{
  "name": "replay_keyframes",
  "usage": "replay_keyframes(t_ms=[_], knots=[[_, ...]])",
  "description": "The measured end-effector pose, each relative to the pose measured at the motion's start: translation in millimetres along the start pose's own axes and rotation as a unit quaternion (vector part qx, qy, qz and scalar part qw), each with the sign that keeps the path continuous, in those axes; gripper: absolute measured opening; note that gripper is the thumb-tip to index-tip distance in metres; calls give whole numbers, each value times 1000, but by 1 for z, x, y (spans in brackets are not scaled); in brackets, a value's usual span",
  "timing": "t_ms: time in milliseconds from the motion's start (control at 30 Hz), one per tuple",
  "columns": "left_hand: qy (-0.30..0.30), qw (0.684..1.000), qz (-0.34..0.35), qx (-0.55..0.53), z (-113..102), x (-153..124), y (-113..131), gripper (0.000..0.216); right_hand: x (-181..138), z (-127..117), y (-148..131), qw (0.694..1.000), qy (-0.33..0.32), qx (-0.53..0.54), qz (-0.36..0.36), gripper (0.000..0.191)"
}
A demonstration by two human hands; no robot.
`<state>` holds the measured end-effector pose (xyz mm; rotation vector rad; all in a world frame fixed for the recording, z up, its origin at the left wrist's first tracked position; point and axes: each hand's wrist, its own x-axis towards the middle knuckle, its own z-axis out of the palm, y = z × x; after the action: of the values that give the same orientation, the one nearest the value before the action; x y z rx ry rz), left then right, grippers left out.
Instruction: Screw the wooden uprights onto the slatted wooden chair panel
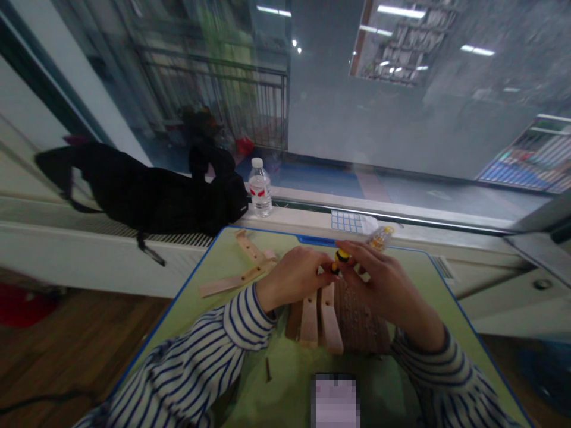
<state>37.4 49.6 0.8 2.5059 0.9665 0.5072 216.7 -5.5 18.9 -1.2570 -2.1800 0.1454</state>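
Above a brown wooden block (362,321), my right hand (383,285) grips a short yellow-and-black screwdriver (342,255) by its handle. My left hand (297,273) is closed, its fingertips pinched together at the lower end of the screwdriver; what sits between them is hidden. Two pale wooden strips with holes, a left strip (309,321) and a right strip (330,324), lie side by side on the block, their far ends under my hands. The screwdriver's tip is out of sight.
More pale wooden pieces (232,284) lie at the table's (187,333) back left. A screw (268,370) and a phone (335,401) are near me. A clear bag (380,238) lies at the back edge. On the sill stand a water bottle (260,190) and a black bag (151,196).
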Motion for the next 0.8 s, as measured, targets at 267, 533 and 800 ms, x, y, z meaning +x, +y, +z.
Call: replay_keyframes(t_ms=[267,533,800], knots=[[-26,999,9,-32,-2,0,-2,16,1,1,1,1000,2,-12,28,26],[-34,998,10,-52,-2,-1,-1,17,1,3,4,999,12,-26,32,24],[-6,1000,-9,-26,-1,0,-2,16,0,0,-1,999,3,-32,37,27]])
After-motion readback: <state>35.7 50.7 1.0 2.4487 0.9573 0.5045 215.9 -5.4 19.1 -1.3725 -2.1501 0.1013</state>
